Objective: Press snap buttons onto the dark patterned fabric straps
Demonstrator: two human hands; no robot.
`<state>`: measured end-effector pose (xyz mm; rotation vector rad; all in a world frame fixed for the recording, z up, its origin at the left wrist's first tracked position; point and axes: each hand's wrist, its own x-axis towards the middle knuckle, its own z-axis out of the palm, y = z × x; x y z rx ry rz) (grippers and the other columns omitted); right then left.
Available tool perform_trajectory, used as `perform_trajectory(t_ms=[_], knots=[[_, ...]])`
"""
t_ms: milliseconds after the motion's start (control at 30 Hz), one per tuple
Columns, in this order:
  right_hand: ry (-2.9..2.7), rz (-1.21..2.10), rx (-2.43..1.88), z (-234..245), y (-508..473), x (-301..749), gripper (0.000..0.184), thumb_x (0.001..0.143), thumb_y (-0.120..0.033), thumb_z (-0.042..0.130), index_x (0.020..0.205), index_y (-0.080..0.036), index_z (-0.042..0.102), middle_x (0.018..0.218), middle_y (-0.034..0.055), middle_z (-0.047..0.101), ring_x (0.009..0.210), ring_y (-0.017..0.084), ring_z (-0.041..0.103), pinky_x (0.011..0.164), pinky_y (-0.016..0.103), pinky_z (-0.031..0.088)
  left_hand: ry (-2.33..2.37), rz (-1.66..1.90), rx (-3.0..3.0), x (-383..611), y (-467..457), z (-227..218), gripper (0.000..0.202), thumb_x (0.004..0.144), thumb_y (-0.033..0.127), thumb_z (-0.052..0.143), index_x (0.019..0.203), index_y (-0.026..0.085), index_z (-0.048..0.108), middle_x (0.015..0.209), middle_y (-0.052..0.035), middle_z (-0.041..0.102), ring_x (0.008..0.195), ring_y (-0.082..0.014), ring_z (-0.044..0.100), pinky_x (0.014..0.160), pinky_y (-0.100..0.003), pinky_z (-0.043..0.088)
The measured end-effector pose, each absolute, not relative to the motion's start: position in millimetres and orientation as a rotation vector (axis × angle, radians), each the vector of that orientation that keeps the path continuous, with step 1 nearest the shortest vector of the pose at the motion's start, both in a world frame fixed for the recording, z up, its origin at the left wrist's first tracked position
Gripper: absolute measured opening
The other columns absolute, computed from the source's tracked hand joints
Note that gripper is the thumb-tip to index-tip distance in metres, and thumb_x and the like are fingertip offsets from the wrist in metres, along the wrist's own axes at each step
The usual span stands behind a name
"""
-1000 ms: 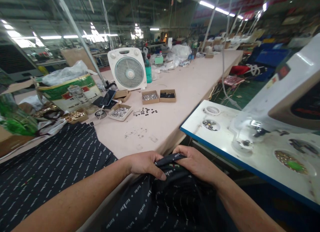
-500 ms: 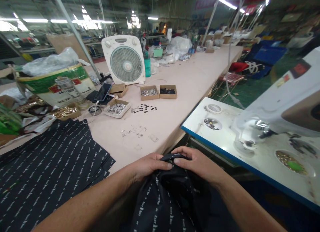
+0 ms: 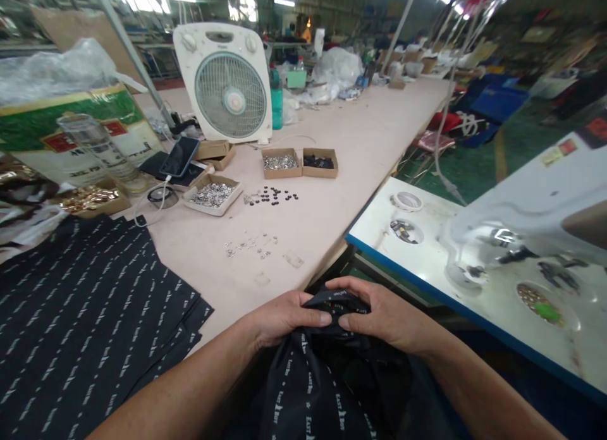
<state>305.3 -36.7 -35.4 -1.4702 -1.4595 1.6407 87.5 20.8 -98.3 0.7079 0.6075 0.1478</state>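
A black fabric piece with white printed lettering (image 3: 303,389) hangs in folds from both hands at the table's front edge. My left hand (image 3: 289,315) pinches its upper edge, thumb on top and fingers hidden beneath. Close beside it, my right hand (image 3: 379,312) grips the same edge, thumb pressed on the near side and fingers behind. Between the two thumbs the cloth is bunched into a small fold. On the left of the table lies a stack of the same printed black fabric (image 3: 90,313).
Small metal snap parts (image 3: 251,244) and black ones (image 3: 272,195) lie loose on the table (image 3: 322,212). Behind them are a tray of silver parts (image 3: 213,196), two small cardboard boxes (image 3: 282,171), a phone (image 3: 180,155) and a fan (image 3: 232,98). A white machine (image 3: 521,206) stands right.
The fold between my hands has opened wider and shows more lettering, with my thumbs slightly further apart. The camera view has shifted, so the fan and boxes appear higher and larger.
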Motion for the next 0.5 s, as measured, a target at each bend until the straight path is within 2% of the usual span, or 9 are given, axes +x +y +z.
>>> perform_trajectory(t_ms=[133, 233, 300, 400, 500], knots=[[-1.454, 1.676, -1.506, -35.2, -30.2, 309.1, 0.055, 0.079, -0.028, 0.074, 0.131, -0.026, 0.058, 0.118, 0.0028, 0.072, 0.111, 0.027, 0.065, 0.094, 0.038, 0.050, 0.617, 0.181, 0.778, 89.4, 23.1, -92.8, 0.040, 0.058, 0.031, 0.090, 0.089, 0.010, 0.075, 0.080, -0.0045, 0.071, 0.067, -0.0119, 0.061, 0.073, -0.023, 0.047], [-1.486, 1.722, -1.517, -32.6, -23.2, 318.0, 0.057, 0.079, -0.034, 0.075, 0.133, -0.027, 0.058, 0.119, 0.0042, 0.072, 0.111, 0.029, 0.066, 0.095, 0.040, 0.050, 0.619, 0.212, 0.854, 93.3, 21.7, -93.5, 0.032, 0.059, 0.030, 0.086, 0.081, 0.011, 0.073, 0.071, 0.0002, 0.065, 0.061, -0.0094, 0.053, 0.064, -0.021, 0.040], [-1.535, 1.709, -1.515, -28.5, -13.2, 321.9, 0.060, 0.078, -0.039, 0.077, 0.133, -0.026, 0.060, 0.122, 0.0062, 0.071, 0.115, 0.030, 0.065, 0.099, 0.042, 0.049, 0.624, 0.225, 0.964, 96.6, 19.6, -97.3, 0.024, 0.061, 0.029, 0.081, 0.071, 0.013, 0.067, 0.062, 0.0043, 0.055, 0.055, -0.0073, 0.044, 0.055, -0.020, 0.033], [-1.626, 1.482, -1.575, -22.9, 12.6, 312.8, 0.054, 0.078, -0.045, 0.076, 0.127, -0.024, 0.065, 0.123, 0.0088, 0.071, 0.117, 0.030, 0.063, 0.104, 0.044, 0.046, 0.648, 0.246, 1.214, 101.5, 15.1, -104.4, 0.022, 0.066, 0.028, 0.072, 0.062, 0.016, 0.055, 0.057, 0.0064, 0.045, 0.052, -0.0068, 0.037, 0.048, -0.021, 0.025], [-1.753, 1.154, -1.676, -26.1, 48.7, 283.3, 0.037, 0.082, -0.043, 0.071, 0.114, -0.024, 0.072, 0.111, 0.0067, 0.074, 0.103, 0.026, 0.067, 0.095, 0.040, 0.050, 0.692, 0.283, 1.443, 105.5, 10.1, -109.2, 0.021, 0.067, 0.027, 0.066, 0.058, 0.017, 0.049, 0.056, 0.0062, 0.042, 0.051, -0.0077, 0.038, 0.046, -0.022, 0.025]])
